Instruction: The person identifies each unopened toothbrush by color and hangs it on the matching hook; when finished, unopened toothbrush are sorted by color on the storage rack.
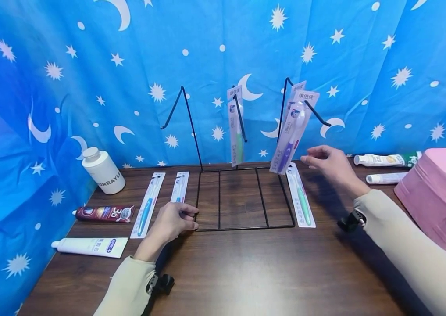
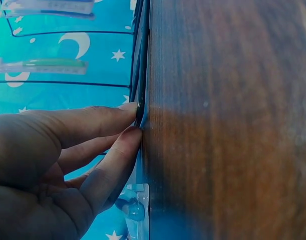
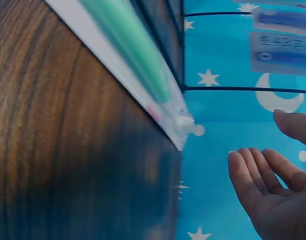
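Note:
A black wire rack (image 1: 242, 228) stands on the table, its base flat and its hooks raised. My left hand (image 1: 173, 221) pinches the base's front left corner between thumb and finger, which the left wrist view shows closely. On the right hook hangs a packaged purple toothbrush (image 1: 287, 149), partly covering another package (image 1: 301, 86) behind it. A packaged green toothbrush (image 1: 236, 136) hangs from the middle hook; the left hook bears nothing. To the right of the purple one, my right hand (image 1: 331, 166) is held in the air, fingers loosely bent and holding nothing.
Another packaged green toothbrush (image 1: 301, 197) lies right of the base. Two blue ones (image 1: 148, 206) lie left, one partly behind my left hand. A white bottle (image 1: 104, 171), red tube (image 1: 104, 213) and white tube (image 1: 90, 246) are far left. Tubes (image 1: 384, 160) and a pink case (image 1: 436, 197) are right.

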The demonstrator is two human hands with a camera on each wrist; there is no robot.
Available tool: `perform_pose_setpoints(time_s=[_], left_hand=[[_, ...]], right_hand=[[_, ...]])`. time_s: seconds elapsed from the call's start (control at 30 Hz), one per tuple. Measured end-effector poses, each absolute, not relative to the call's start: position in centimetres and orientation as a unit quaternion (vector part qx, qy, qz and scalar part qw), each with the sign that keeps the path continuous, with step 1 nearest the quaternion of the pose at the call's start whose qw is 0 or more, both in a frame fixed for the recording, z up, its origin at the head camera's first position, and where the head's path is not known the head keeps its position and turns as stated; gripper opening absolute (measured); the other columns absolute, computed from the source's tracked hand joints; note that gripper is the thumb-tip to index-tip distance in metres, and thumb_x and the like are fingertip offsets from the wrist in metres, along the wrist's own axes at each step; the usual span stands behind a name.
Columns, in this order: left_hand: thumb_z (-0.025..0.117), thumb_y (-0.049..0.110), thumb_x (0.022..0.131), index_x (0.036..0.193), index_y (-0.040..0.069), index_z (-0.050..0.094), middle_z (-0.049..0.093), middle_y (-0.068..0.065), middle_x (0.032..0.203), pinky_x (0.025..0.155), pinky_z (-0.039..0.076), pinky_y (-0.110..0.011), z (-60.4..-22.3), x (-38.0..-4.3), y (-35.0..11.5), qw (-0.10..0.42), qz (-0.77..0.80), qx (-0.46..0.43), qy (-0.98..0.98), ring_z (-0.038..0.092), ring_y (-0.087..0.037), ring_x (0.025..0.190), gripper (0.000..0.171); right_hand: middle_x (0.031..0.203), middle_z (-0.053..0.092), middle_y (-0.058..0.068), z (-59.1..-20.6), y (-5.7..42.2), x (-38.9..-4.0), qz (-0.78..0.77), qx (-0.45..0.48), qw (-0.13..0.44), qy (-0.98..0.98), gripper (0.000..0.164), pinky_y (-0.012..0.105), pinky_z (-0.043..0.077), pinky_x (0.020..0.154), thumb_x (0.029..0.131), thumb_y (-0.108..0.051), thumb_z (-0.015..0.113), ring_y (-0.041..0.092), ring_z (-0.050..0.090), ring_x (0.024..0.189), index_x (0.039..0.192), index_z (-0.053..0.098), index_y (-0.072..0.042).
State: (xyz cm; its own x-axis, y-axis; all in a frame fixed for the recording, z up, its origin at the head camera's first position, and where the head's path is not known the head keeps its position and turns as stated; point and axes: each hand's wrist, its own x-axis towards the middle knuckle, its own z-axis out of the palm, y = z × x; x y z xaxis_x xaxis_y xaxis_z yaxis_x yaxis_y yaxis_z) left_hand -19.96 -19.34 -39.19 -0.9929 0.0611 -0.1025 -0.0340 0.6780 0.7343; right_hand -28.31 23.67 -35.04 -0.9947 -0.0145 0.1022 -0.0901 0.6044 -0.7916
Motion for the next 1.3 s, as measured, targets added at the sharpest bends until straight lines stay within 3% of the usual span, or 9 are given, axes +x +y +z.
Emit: perform_pose_setpoints(time_s=[0.07,0.33,0.5,0.67,0.97,1.1,1.3], left_hand=[[0.081,0.001,0.074,0.103,0.011,0.074,0.064,-0.002,0.079,0.053,0.046,-0.030,-39.2,-20.0,-19.3,0.060,0.401,0.007,0.914,0.058,-0.017,0.067,0.031],[0.081,0.002,0.075,0.103,0.012,0.074,0.064,-0.002,0.079,0.054,0.047,-0.031,-39.0,-19.9,-19.2,0.064,0.401,0.002,0.914,0.058,-0.018,0.067,0.031],[0.081,0.003,0.076,0.104,0.013,0.074,0.064,-0.002,0.081,0.055,0.047,-0.030,-39.0,-19.9,-19.2,0.071,0.401,-0.004,0.913,0.059,-0.018,0.069,0.031],[0.081,0.002,0.075,0.104,0.012,0.074,0.065,-0.002,0.081,0.055,0.047,-0.030,-39.0,-20.0,-19.2,0.067,0.398,0.004,0.915,0.059,-0.017,0.070,0.032],[0.082,0.002,0.074,0.104,0.012,0.075,0.065,-0.002,0.081,0.055,0.047,-0.030,-38.9,-20.2,-19.3,0.065,0.392,0.006,0.918,0.059,-0.016,0.069,0.032],[0.082,0.002,0.073,0.103,0.012,0.075,0.066,-0.001,0.081,0.055,0.048,-0.030,-38.9,-20.2,-19.2,0.059,0.392,0.006,0.918,0.059,-0.015,0.070,0.032],[0.083,0.002,0.072,0.102,0.012,0.075,0.066,0.000,0.080,0.052,0.047,-0.029,-38.9,-20.2,-19.2,0.058,0.390,0.008,0.919,0.059,-0.014,0.069,0.032]], right_hand=[[0.124,0.058,0.025,-35.7,23.6,-28.7,0.435,0.035,0.038,-0.899,0.060,0.048,0.049,0.086,0.092,-0.043,0.063,0.039,0.062,0.104,0.130,0.053,0.004],[0.109,0.062,0.025,-37.8,22.8,-30.1,0.409,0.018,0.016,-0.912,0.037,0.033,0.052,0.072,0.095,-0.021,0.061,0.030,0.064,0.087,0.118,0.057,0.008],[0.106,0.060,0.022,-38.5,22.6,-30.8,0.372,0.002,-0.019,-0.928,0.042,0.035,0.045,0.070,0.093,-0.028,0.064,0.029,0.056,0.086,0.119,0.057,0.005],[0.110,0.059,0.023,-38.8,22.4,-31.2,0.350,-0.009,-0.038,-0.936,0.048,0.040,0.044,0.075,0.092,-0.036,0.066,0.034,0.053,0.093,0.118,0.057,0.003],[0.094,0.065,0.019,-38.7,22.2,-31.5,0.331,-0.012,-0.006,-0.943,0.026,0.032,0.043,0.062,0.091,-0.020,0.063,0.027,0.057,0.078,0.100,0.065,0.004],[0.094,0.067,0.019,-38.5,22.4,-31.3,0.364,-0.034,-0.006,-0.931,0.026,0.029,0.048,0.059,0.093,-0.017,0.058,0.023,0.063,0.075,0.100,0.066,0.006],[0.105,0.066,0.022,-37.7,23.4,-30.7,0.451,-0.082,-0.025,-0.888,0.038,0.031,0.055,0.072,0.095,-0.024,0.059,0.016,0.069,0.078,0.112,0.060,0.009]])
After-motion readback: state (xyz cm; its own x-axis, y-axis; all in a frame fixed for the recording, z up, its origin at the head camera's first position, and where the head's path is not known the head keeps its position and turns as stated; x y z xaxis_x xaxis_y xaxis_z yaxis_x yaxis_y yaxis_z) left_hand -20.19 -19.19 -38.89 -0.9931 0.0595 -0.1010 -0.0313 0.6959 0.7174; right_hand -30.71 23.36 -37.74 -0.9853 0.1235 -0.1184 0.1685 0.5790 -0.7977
